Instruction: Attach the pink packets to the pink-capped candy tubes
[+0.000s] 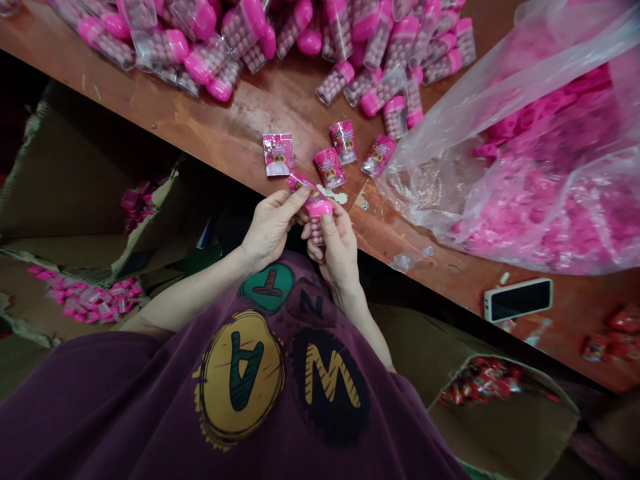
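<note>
At the table's near edge my right hand (340, 243) grips a small clear candy bottle (317, 230) with a pink cap and pink balls inside. Close beside it, my left hand (273, 223) pinches a pink printed sleeve (299, 181) that meets the cap. Fingers hide part of both, so I cannot tell how far the sleeve goes over the bottle. Just beyond my hands lie a flat pink printed packet (278, 155) and a few printed sleeves, among them one sleeve (330, 167) in the middle and another (379, 155) to the right.
Many pink-capped candy bottles (240, 33) are heaped along the far side. A clear plastic bag (530, 193) of pink parts covers the right side, with a phone (519, 300) below it. Cardboard boxes stand beneath the table edge, one holding red packets (485, 380), another pink pieces (100, 300).
</note>
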Available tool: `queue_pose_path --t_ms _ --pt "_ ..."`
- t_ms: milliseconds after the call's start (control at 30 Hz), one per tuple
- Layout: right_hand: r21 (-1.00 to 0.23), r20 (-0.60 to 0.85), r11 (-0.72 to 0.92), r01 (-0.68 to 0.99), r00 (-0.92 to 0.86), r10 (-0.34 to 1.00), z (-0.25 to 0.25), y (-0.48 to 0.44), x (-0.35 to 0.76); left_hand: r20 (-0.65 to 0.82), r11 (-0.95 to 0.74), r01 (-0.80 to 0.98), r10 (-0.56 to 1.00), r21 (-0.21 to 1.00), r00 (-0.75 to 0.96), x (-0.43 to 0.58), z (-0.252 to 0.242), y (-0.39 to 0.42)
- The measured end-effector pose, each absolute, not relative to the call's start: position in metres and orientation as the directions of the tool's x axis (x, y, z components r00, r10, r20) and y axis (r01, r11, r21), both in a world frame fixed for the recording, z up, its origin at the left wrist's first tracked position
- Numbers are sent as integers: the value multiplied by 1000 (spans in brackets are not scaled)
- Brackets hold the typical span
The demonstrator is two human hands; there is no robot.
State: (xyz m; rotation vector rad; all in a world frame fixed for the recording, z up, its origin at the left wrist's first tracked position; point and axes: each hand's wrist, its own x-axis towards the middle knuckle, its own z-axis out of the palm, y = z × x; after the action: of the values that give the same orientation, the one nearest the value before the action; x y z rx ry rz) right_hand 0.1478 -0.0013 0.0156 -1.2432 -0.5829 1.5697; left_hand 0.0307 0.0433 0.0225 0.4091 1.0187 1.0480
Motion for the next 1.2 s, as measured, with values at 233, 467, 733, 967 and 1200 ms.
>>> queue_pose_path --t_ms 233,467,733,967,1200 --pt "-929 -290 -262 -261 73 954 8 -3 151 -516 576 -484 814 659 265 28 27 43" --pt "-965 -241 -239 -105 11 970 8 -2 163 -522 636 -435 771 637 364 27 31 45" --pt "-915 -311 -312 -256 -45 949 6 -8 163 -532 601 -462 797 652 285 28 26 48" --pt "-881 -312 -298 -368 -21 950 5 -3 158 -515 595 -447 803 668 299 31 28 45" --pt "-905 -333 -301 -302 60 941 5 -5 151 -580 584 -526 791 618 196 34 30 48"
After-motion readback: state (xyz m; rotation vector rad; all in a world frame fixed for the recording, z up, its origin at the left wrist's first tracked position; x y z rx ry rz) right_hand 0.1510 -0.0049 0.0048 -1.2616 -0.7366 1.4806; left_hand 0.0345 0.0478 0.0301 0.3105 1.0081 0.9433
